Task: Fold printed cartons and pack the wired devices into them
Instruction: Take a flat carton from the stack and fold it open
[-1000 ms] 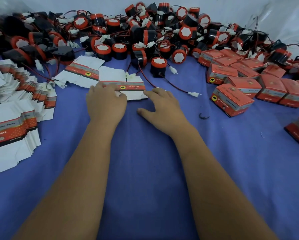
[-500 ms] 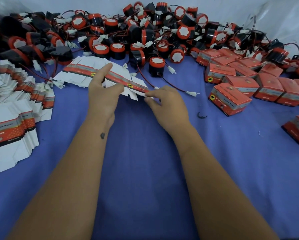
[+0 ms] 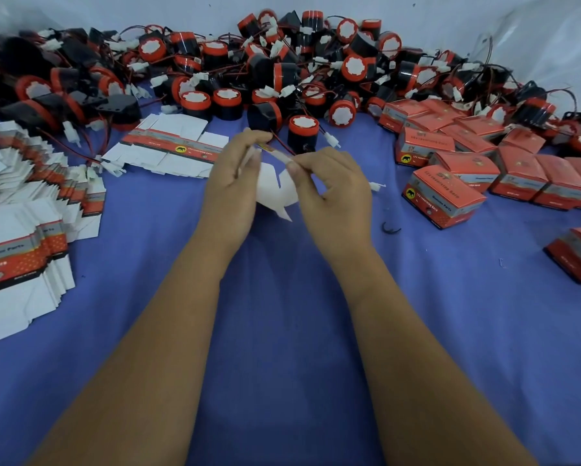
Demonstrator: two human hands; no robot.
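Two hands are there. Folded red cartons at 2 o'clock are about fourteen. Devices at 12 o'clock are too many to count. Flat cartons at 9 o'clock also.

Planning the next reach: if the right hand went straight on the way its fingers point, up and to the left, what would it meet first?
Probably the black device with the orange cap, standing just beyond the carton blank that the right hand pinches with the left hand. Depth is unclear.

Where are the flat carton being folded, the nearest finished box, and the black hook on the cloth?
flat carton (image 3: 275,188), head view, white inner flap
finished box (image 3: 445,196), head view, front face
black hook (image 3: 390,229), head view, curved middle
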